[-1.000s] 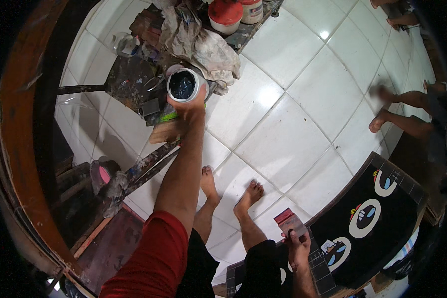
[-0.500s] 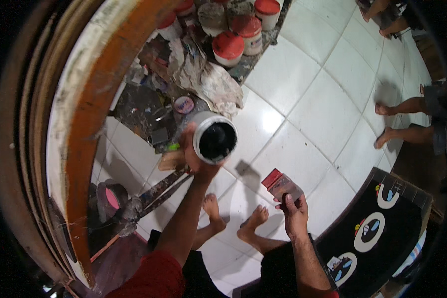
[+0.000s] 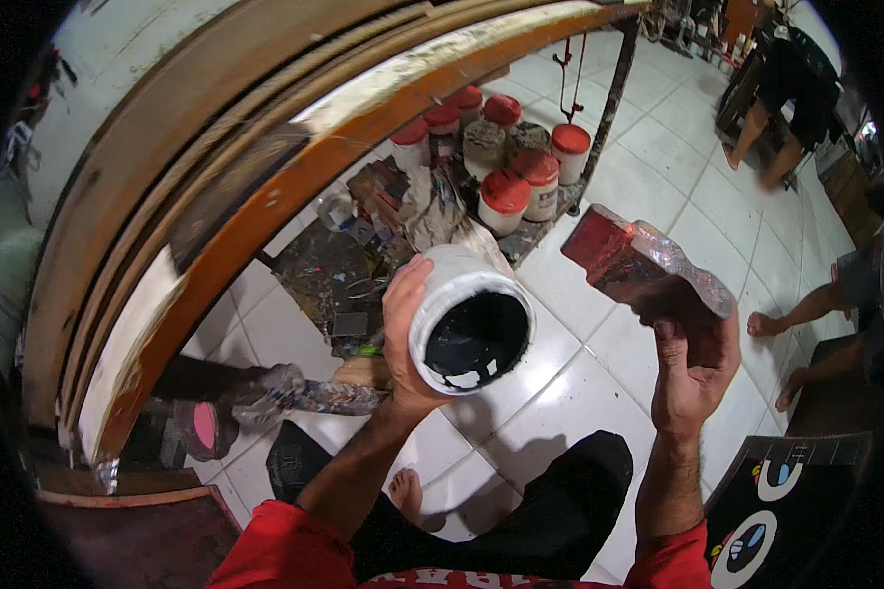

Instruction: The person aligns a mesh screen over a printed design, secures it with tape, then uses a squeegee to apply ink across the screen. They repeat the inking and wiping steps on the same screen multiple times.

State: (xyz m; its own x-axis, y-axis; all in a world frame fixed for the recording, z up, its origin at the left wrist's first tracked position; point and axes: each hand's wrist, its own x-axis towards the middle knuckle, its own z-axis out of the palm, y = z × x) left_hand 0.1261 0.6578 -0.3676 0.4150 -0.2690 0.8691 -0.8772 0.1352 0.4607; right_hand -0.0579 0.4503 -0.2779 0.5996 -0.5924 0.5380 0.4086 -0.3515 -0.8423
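Note:
My left hand [image 3: 403,334] is wrapped round the side of a white plastic tub [image 3: 452,265], tilted so its open mouth faces me. Thick black paint [image 3: 479,339] coats the inside, with a few pale patches at the lower edge. To the right, at about the tub's height, my right hand [image 3: 692,378] grips a flat scraper [image 3: 648,265]. It has a red end and a dark, stained body with a shiny edge. The scraper and the tub are apart. My fingers behind the scraper are partly hidden.
Several red-lidded tubs [image 3: 504,201] and crumpled rags [image 3: 432,208] crowd a stained low shelf [image 3: 314,285] ahead. A long orange-edged wooden frame [image 3: 255,211] arcs across the left. A printed black panel [image 3: 786,520] lies at lower right. Other people's legs [image 3: 810,302] are at right.
My right hand has risen with the scraper and turned it. The tub in my left hand sits lower and further right in view. The view has tilted up, showing more of the wooden frame.

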